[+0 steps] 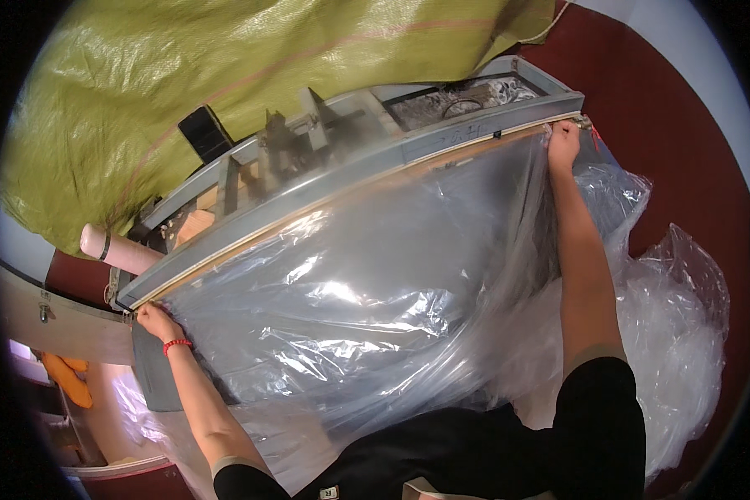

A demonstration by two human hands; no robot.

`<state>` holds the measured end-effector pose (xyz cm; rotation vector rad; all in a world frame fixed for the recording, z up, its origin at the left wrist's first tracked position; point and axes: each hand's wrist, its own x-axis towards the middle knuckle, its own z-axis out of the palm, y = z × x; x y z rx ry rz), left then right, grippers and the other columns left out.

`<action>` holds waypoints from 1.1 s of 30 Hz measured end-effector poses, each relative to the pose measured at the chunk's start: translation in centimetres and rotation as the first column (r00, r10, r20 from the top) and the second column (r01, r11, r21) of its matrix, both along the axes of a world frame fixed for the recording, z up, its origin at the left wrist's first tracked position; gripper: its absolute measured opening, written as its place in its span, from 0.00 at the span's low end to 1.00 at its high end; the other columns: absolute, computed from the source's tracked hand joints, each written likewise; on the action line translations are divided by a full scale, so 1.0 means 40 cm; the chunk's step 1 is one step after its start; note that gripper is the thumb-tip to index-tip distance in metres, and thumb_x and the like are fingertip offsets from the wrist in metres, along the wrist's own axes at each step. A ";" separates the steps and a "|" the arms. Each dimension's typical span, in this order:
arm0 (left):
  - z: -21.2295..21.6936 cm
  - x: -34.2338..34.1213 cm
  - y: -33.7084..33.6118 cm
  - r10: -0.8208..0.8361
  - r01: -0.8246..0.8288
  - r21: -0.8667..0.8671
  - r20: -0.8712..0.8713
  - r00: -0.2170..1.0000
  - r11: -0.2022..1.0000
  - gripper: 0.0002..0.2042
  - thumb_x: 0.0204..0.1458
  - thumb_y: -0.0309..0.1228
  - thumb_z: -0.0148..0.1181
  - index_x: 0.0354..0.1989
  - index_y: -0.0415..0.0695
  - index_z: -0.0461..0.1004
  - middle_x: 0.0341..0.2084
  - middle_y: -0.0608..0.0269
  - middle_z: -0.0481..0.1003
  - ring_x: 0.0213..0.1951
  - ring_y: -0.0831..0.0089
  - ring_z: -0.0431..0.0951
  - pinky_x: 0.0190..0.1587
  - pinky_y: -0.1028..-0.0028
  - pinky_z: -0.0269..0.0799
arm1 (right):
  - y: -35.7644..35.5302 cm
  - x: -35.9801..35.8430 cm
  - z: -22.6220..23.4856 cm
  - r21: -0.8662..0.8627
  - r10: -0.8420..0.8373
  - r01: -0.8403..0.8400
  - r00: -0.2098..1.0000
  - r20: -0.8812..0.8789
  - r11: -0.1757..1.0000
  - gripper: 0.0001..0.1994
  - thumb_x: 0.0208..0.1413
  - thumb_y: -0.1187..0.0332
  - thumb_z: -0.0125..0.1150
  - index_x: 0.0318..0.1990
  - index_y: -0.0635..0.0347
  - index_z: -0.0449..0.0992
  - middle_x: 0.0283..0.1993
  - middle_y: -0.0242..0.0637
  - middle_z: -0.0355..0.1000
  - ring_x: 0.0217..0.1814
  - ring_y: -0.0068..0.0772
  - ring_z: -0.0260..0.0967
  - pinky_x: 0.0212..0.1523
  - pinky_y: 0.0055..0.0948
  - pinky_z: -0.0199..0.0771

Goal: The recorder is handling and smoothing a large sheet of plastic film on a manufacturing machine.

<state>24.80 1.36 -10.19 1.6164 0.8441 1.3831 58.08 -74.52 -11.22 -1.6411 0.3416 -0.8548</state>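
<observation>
Clear plastic sheet [367, 292] lies stretched along the grey sealing bar [350, 179], its long edge running lower left to upper right; left hand [154, 319] and right hand [563, 143] pinch its two corners; yellow-green woven sack [225, 75] hangs behind, crumpled plastic [683, 333] heaped right.

Left hand [154, 320] fingertips tucked under clear plastic sheet [350, 283] (grip unclear); machine bed beneath plastic hidden; black fisheye rim crops corners.
</observation>
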 end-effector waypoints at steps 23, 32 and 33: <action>0.097 -0.492 -0.493 0.174 -0.017 0.480 -0.285 0.943 0.877 0.08 0.52 0.26 0.44 0.39 0.36 0.65 0.37 0.57 0.66 0.40 0.68 0.65 0.43 0.72 0.60 | -0.433 -0.461 -0.064 -0.259 -0.371 0.307 0.893 -0.253 0.916 0.28 0.45 0.50 0.57 0.44 0.69 0.69 0.39 0.48 0.70 0.41 0.44 0.67 0.46 0.37 0.63; -0.197 -0.529 -0.857 -0.842 0.885 -0.443 -0.523 -0.129 0.140 0.08 0.45 0.26 0.54 0.35 0.39 0.69 0.31 0.58 0.71 0.34 0.63 0.72 0.38 0.68 0.67 | -0.057 -0.385 0.222 -0.154 0.139 -0.115 0.978 0.157 0.981 0.10 0.52 0.63 0.53 0.32 0.63 0.70 0.25 0.28 0.66 0.25 0.18 0.62 0.26 0.20 0.63; -0.152 -0.525 -0.811 -0.869 0.829 -0.542 -0.468 -0.160 0.139 0.08 0.47 0.26 0.52 0.35 0.39 0.69 0.31 0.58 0.71 0.33 0.66 0.72 0.37 0.68 0.68 | 0.024 -0.398 0.285 -0.145 0.220 -0.204 0.970 0.102 0.968 0.10 0.52 0.63 0.54 0.32 0.62 0.70 0.25 0.27 0.66 0.24 0.16 0.60 0.25 0.19 0.60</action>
